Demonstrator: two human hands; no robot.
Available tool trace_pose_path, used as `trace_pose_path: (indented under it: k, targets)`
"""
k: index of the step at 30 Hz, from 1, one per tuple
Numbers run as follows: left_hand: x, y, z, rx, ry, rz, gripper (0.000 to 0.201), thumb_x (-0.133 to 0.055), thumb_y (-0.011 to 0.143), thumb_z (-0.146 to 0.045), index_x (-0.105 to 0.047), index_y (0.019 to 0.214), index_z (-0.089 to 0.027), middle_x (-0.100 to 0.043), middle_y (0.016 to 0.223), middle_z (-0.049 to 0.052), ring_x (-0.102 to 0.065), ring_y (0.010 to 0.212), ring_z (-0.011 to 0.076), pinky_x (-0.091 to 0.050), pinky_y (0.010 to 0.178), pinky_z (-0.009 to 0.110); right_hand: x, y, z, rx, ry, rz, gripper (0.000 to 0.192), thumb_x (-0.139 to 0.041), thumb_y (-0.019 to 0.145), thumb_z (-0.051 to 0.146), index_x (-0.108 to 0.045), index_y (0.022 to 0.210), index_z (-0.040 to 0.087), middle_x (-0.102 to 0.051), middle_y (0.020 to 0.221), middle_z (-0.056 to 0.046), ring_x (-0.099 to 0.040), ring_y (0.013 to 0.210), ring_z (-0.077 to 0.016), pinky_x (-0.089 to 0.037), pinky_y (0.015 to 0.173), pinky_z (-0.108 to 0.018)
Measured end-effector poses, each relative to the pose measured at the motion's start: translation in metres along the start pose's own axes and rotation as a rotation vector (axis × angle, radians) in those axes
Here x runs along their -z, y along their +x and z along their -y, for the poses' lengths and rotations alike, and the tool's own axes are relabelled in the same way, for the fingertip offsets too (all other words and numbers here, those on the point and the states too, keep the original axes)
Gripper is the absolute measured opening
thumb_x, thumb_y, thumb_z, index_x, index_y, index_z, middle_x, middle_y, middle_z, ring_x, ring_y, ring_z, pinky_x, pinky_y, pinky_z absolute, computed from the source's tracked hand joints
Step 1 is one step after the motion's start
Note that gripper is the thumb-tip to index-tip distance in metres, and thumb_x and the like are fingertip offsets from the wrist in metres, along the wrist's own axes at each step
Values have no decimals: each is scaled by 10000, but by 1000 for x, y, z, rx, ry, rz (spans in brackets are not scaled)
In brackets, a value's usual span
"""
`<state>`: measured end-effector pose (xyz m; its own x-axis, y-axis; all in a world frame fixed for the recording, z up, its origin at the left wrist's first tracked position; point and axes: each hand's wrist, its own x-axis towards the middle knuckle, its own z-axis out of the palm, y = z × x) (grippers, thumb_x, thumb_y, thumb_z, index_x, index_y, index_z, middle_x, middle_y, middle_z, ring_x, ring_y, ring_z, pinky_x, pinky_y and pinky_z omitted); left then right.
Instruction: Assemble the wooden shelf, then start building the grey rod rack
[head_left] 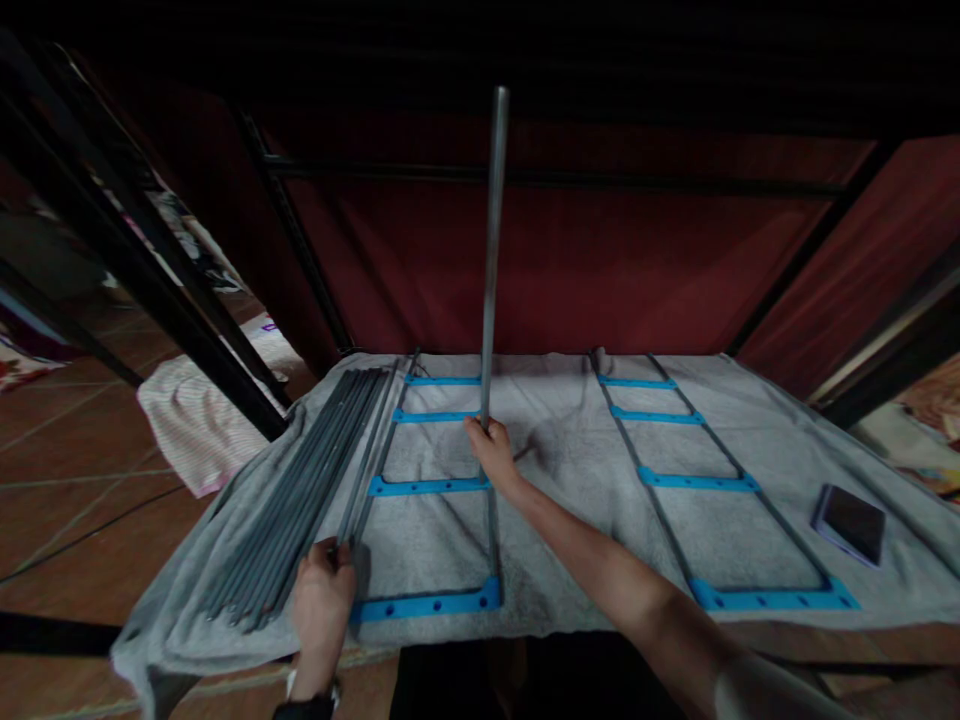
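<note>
My right hand [491, 452] grips the lower end of a long grey metal rod [492, 250] that stands nearly upright over a ladder-like frame of grey rods and blue crossbars [427, 486]. My left hand [322, 598] rests at the near end of a bundle of several grey rods [307, 490] lying on the left, with fingers closed on the end of one rod [367, 455] next to the frame. A second frame with blue crossbars [697, 482] lies to the right.
Everything lies on a grey cloth [570, 450] spread over a low surface. A dark phone [850, 522] lies at the right. Black metal bars [112, 240] stand at the left, a red curtain [600, 260] hangs behind, and a striped cloth [191, 420] lies on the tiled floor.
</note>
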<state>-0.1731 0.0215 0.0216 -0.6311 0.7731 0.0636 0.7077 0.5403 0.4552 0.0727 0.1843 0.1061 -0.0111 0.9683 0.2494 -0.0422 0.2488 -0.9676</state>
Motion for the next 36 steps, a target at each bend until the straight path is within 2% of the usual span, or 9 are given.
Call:
trace_pose_path:
  k: [5,8,12,15,20,29,36]
  targets:
    - [-4,-12,-9,-80,-64,51,459,-393,940,-411,-589,1248,-134,-658,1147,177,-648,1012,322,-500,846,403,6,-7,-1,-28,-13,68,375,-540,849,520,-440,618,243,-409,503,63,-422,517,-124,-361,528,-251]
    - [-5,-17,-23,-136,-95,85,464,-374,949,-405,-589,1255,-131,-641,1211,173,-635,1064,320,-492,887,400,9,-12,-6,-42,-11,72,290,-555,842,461,-496,665,239,-476,551,51,-486,570,-138,-404,572,-255]
    - [-8,-21,-44,-163,-117,162,413,-399,949,-382,-617,1212,-149,-665,1153,148,-639,1048,297,-490,888,379,12,-16,-14,-21,28,116,166,-565,827,393,-565,789,231,-568,653,42,-554,669,-145,-454,677,-263]
    - [-9,-26,-59,-182,-93,195,388,-400,955,-358,-632,1193,-160,-667,1132,134,-648,1004,275,-491,858,359,14,-18,-17,-14,46,109,152,-557,830,382,-571,824,231,-574,675,43,-558,689,-142,-452,697,-260]
    - [-12,-33,-80,-198,-17,167,404,-374,964,-339,-613,1240,-167,-640,1223,143,-656,960,278,-487,783,363,11,-18,-15,-34,27,78,174,-555,832,404,-561,791,236,-495,610,59,-483,612,-132,-401,601,-243]
    - [-30,-25,-87,-244,-177,207,382,-407,943,-305,-633,1192,-126,-658,1186,160,-641,1056,281,-485,918,370,8,-17,-15,-47,6,70,240,-538,833,434,-529,708,229,-434,588,65,-427,578,-122,-345,571,-244]
    - [-51,-19,-94,-283,-362,192,352,-458,893,-316,-672,1102,-129,-713,1107,152,-654,1062,290,-492,965,409,10,-16,-17,-80,19,109,276,-538,838,439,-508,657,233,-466,569,51,-465,598,-138,-372,584,-251]
